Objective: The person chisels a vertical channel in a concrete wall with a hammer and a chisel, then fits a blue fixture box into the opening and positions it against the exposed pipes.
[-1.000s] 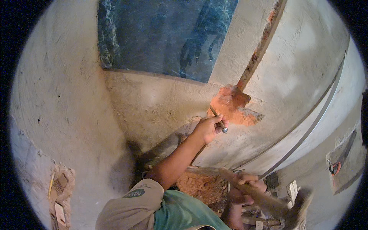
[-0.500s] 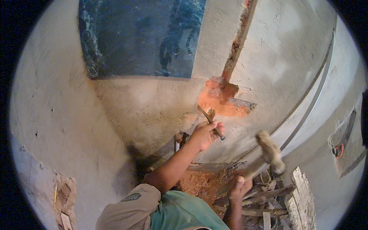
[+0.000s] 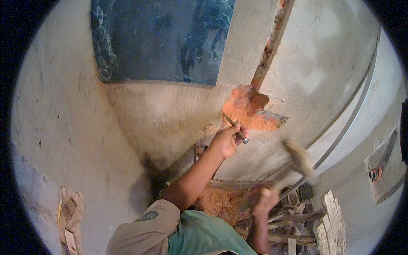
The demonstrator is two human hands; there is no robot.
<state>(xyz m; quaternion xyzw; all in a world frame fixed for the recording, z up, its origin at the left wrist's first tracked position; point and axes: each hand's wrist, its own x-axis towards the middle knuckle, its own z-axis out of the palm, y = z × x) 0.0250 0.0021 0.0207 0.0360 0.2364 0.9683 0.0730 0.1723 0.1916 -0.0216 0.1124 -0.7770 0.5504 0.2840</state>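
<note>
My left hand (image 3: 226, 143) is closed around a steel chisel (image 3: 230, 119). Its tip meets the lower left edge of a rough orange hollow (image 3: 244, 100) in the plastered wall, while its round struck end points down and to the right, toward me. Lower right, my right hand (image 3: 265, 202) grips the wooden handle of a hammer (image 3: 297, 158). The hammer head is smeared by motion and stands apart from the chisel, to its right.
A narrow chased groove (image 3: 272, 49) runs up from the hollow. A dark blue panel (image 3: 161, 42) covers the wall at upper left. Orange rubble (image 3: 216, 204) lies below, with scrap wood (image 3: 297, 219) at lower right. A socket-like box with red wire (image 3: 375, 174) sits far right.
The view has shifted slightly. The hammer head has moved a little upward and is more blurred. The chisel tip stays at the hollow's left edge, its struck end turned slightly.
</note>
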